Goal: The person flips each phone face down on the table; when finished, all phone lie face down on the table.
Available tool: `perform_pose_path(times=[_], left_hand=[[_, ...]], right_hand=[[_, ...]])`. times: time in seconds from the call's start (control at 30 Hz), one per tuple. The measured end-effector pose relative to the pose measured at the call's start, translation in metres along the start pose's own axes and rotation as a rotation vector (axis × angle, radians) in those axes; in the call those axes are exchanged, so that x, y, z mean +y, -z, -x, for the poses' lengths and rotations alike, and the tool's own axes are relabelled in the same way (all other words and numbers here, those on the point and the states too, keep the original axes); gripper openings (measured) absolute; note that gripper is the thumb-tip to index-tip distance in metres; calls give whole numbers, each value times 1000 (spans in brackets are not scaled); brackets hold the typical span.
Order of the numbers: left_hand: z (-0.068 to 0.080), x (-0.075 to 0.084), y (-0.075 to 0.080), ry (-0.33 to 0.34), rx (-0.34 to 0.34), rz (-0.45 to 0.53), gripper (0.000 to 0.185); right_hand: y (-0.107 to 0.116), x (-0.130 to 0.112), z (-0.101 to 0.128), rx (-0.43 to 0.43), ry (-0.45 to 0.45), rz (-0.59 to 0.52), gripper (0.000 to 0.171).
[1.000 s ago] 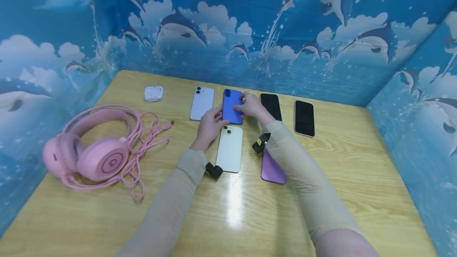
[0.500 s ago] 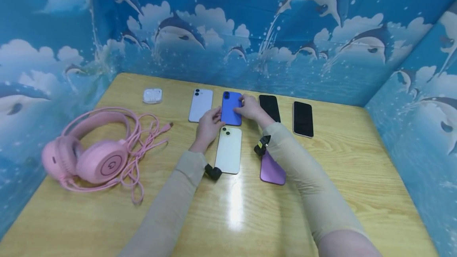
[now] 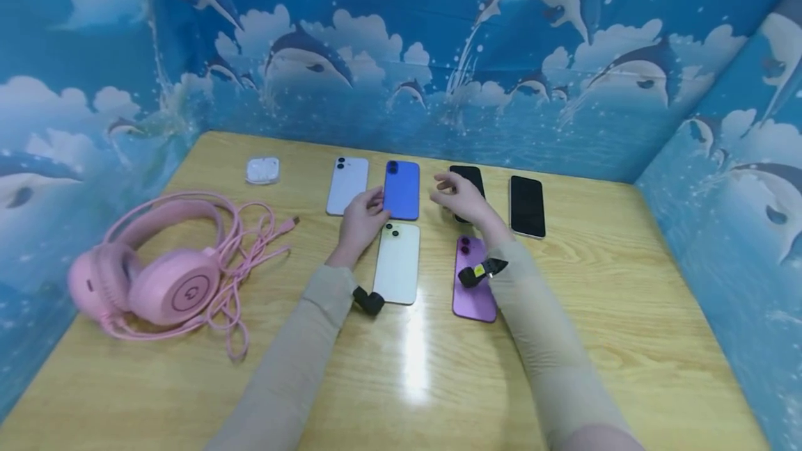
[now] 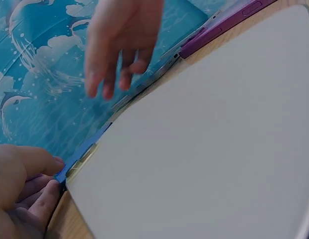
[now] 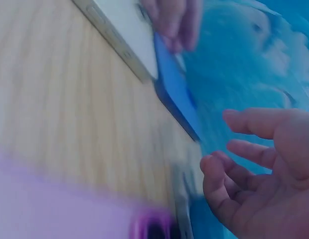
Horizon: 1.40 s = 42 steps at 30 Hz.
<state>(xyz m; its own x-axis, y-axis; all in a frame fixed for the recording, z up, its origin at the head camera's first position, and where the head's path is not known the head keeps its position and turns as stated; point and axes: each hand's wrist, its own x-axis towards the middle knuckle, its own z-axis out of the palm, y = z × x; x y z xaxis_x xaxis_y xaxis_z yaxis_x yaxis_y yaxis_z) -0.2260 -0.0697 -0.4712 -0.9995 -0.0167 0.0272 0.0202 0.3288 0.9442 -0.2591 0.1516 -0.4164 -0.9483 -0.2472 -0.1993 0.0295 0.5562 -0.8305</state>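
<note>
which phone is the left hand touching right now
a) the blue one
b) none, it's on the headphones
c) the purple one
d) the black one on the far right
a: the left hand rests its fingertips against the lower left edge of the blue phone, while the right hand hovers open beside it, off the phone.
</note>
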Motion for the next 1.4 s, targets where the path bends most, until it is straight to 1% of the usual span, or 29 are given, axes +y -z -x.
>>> perform_pose_path(times=[0.03, 0.13, 0.23, 0.27, 0.3, 0.4, 0.47, 0.6, 0.73, 0.87, 0.97, 1.03, 1.1, 1.17, 1.3, 1.4], left_hand=[[0, 1, 0, 1, 5, 0, 56], [-1, 3, 1, 5, 24, -3, 53], [-1, 7, 2, -2, 32, 2, 51], [0, 9, 1, -6, 32, 10, 50], [1, 10, 0, -14, 32, 19, 50], [4, 19, -7, -33, 17, 43, 48], [4, 26, -15, -48, -6, 60, 48], [4, 43, -36, -49, -60, 108, 49], [6, 57, -60, -32, -106, 147, 55], [8, 65, -83, -6, -136, 145, 61], [9, 63, -95, 40, -131, 148, 62], [10, 59, -101, 69, -130, 149, 64], [10, 54, -105, 87, -144, 156, 65], [12, 52, -107, 89, -169, 151, 66], [11, 49, -110, 60, -220, 107, 64], [9, 50, -111, 33, -249, 78, 63]], right_hand=[[5, -1, 9, 19, 0, -23, 52], [22, 10, 28, 113, 8, -53, 50], [35, 24, 44, 212, -13, -36, 47], [38, 33, 45, 245, -20, -33, 46], [40, 38, 48, 267, -33, -35, 46], [44, 49, 55, 305, -67, -17, 45], [45, 55, 55, 297, -75, 17, 45], [45, 60, 54, 255, -59, 117, 48], [44, 62, 51, 228, -67, 148, 52], [44, 62, 51, 213, -85, 153, 55], [43, 62, 52, 217, -91, 154, 56], [42, 60, 53, 217, -94, 161, 56], [40, 60, 53, 214, -100, 167, 56], [39, 59, 53, 208, -104, 180, 56], [38, 58, 51, 204, -113, 192, 56], [39, 55, 50, 207, -122, 180, 56]])
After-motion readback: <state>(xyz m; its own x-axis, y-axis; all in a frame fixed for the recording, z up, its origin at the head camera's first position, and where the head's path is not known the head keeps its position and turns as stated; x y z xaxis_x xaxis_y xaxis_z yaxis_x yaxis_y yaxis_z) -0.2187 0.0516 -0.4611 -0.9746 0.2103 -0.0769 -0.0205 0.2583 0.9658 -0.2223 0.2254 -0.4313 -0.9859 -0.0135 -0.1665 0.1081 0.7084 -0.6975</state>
